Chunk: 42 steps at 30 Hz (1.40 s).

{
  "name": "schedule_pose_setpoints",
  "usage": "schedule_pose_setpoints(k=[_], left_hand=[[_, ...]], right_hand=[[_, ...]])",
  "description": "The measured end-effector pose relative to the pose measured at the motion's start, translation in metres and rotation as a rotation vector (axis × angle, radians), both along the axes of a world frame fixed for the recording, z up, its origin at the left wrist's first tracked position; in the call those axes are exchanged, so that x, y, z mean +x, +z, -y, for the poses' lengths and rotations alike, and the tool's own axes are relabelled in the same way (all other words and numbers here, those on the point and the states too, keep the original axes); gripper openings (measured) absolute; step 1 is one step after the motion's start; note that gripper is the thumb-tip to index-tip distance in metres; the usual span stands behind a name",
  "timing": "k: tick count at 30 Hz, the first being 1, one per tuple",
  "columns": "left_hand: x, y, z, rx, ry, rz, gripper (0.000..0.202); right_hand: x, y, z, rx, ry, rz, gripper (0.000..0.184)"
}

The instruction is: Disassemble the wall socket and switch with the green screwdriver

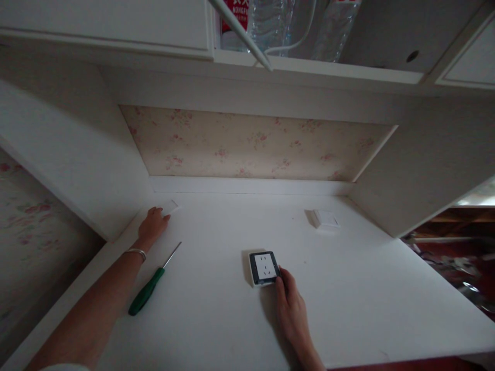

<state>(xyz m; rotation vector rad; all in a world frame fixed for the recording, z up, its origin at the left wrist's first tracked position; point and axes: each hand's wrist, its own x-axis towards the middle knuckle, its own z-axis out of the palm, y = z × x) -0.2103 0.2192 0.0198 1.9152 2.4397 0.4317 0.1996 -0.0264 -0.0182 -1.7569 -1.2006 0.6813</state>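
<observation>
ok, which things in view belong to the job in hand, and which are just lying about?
In the job, as far as I can judge:
- socket unit, in the right hand
- thin white piece, at the left hand
- green screwdriver, probably; untouched
- white block, possibly; untouched

Just lying about, likely:
- bottles, overhead
- white rod, in front of them

Plastic bottles (268,23) above floral wallpaper (253,143)

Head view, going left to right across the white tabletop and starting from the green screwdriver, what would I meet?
Green screwdriver → power socket → right hand → small white box.
</observation>
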Motion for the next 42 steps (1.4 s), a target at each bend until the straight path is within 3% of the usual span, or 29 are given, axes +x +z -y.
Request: schedule_pose_setpoints(k=[4,8,12,15,18,21,23,26,28,30,33,37,39,42], left_hand=[[0.005,0.01,0.04,-0.004,-0.094,0.002,0.044],[0.0,0.018,0.105,-0.146,-0.221,0.088,0.051],[-0.009,0.008,0.169,-0.196,-0.184,0.171,0.064],[-0.009,-0.007,0.197,-0.201,-0.211,0.175,0.061],[0.002,-0.013,0.209,-0.182,-0.178,0.177,0.054],[0.03,0.0,0.22,-0.179,-0.087,0.313,0.052],[0.061,0.014,0.234,-0.243,-0.062,0.577,0.053],[0.123,0.03,0.262,-0.28,-0.176,1.018,0.051],[0.165,0.033,0.281,-0.311,-0.193,1.125,0.049],[0.202,0.032,0.295,-0.242,-0.261,1.153,0.044],[0.237,0.031,0.305,-0.155,-0.384,1.183,0.043],[0.248,0.047,0.3,-0.165,-0.569,1.106,0.043],[0.245,0.054,0.29,-0.147,-0.662,1.053,0.043],[0.242,0.051,0.263,-0.067,-0.743,0.954,0.037]], right_hand=[[0.002,-0.006,-0.002,0.087,-0.032,-0.03,0.046],[0.006,-0.009,-0.001,0.2,-0.066,-0.046,0.041],[0.005,-0.003,0.009,0.316,-0.081,0.043,0.029],[-0.004,0.003,0.025,0.342,0.044,0.099,0.022],[-0.017,0.009,0.045,0.273,0.241,0.137,0.02],[-0.031,0.019,0.065,0.214,0.455,0.19,0.023],[-0.038,0.028,0.075,0.215,0.544,0.247,0.033],[-0.047,0.04,0.083,0.247,0.594,0.38,0.053],[-0.05,0.047,0.083,0.279,0.623,0.465,0.063],[-0.051,0.051,0.081,0.325,0.646,0.523,0.074],[-0.043,0.054,0.077,0.404,0.631,0.53,0.084],[-0.021,0.057,0.07,0.503,0.565,0.39,0.073],[-0.01,0.063,0.062,0.521,0.398,0.229,0.057],[0.005,0.08,0.044,0.565,-0.002,-0.065,0.032]])
